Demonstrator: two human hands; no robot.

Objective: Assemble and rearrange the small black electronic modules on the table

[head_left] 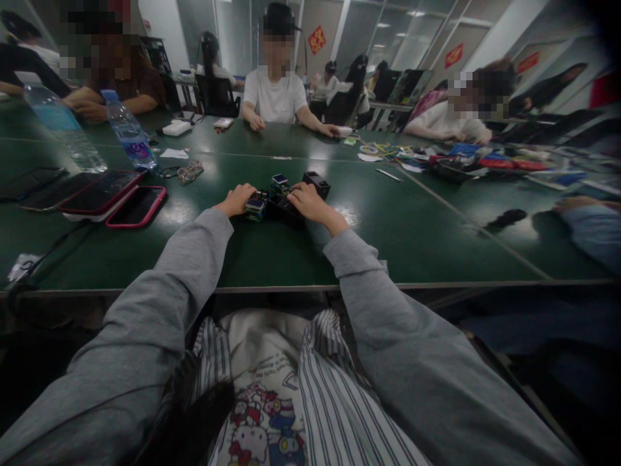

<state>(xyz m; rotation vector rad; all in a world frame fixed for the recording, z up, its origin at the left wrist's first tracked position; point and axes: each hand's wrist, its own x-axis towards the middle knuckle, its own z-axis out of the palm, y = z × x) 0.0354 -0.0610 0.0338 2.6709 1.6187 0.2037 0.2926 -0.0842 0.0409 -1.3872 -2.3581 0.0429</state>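
My left hand (237, 199) is at the middle of the green table, its fingers closed on the edge of a small circuit board with a screen (255, 205). Just right of it, my right hand (311, 202) has its fingers curled over a black plastic box (290, 215). A second small board with a screen (280, 181) stands at the right fingertips. Behind the right hand sits another black block (316, 184). My fingers partly hide where these parts meet, so I cannot tell whether they are joined.
Several phones (137, 207) lie to the left, with two water bottles (130, 133) behind them. Coiled wire (189, 171) lies beyond my left hand. A pile of cables and tools (466, 160) spreads at the back right, near a pen (388, 175). Other people sit around the table (388, 246).
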